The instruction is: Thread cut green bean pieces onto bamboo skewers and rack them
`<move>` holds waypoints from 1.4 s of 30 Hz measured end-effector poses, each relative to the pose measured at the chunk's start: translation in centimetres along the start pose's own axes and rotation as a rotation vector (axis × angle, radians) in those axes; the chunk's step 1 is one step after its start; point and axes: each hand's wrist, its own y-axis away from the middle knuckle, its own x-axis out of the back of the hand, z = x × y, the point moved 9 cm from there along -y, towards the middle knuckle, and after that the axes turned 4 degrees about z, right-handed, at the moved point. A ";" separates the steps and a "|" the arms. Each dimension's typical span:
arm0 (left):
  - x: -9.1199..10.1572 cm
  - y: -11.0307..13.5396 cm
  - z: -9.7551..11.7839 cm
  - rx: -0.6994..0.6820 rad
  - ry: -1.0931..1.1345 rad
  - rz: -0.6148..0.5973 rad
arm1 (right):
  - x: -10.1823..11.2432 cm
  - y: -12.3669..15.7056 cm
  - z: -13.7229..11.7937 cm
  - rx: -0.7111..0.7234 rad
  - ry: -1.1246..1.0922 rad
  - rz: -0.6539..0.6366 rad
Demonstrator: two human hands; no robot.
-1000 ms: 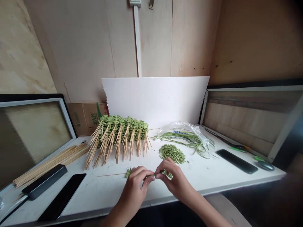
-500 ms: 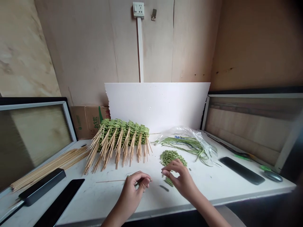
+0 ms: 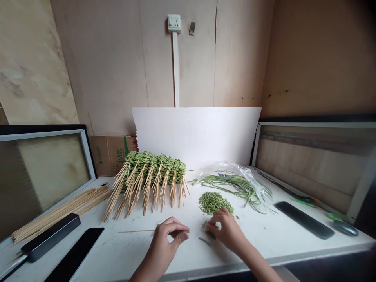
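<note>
My left hand (image 3: 169, 239) pinches a thin bamboo skewer (image 3: 136, 231), which points left over the table. Green shows at its fingertips, at the skewer's right end, mostly covered by the fingers. My right hand (image 3: 225, 229) has thumb and forefinger closed down on a few loose cut green pieces (image 3: 210, 235); whether one is gripped is hidden. Behind it lies a heap of short cut green stems (image 3: 216, 201), like long beans or garlic shoots. One separate piece (image 3: 204, 241) rests between the hands. Finished-looking skewers of green pieces (image 3: 158, 170) are stacked at the back, sticks forward.
Bare skewers (image 3: 64, 205) lie at left, beside a black box-shaped object (image 3: 51, 237) and a dark flat slab (image 3: 76, 254). Uncut long green stems (image 3: 226, 184) spill from a clear plastic bag (image 3: 258, 188). A black phone-like object (image 3: 304, 219) lies right. A white board (image 3: 196, 137) stands behind.
My right hand has lowered from in front of the heap onto the loose pieces nearer me. My left hand keeps the skewer in nearly the same place. The view has tilted slightly up.
</note>
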 end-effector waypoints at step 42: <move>-2.6 1.1 3.6 -0.194 -0.064 -0.078 | -0.3 2.7 -10.8 0.174 -0.904 -0.186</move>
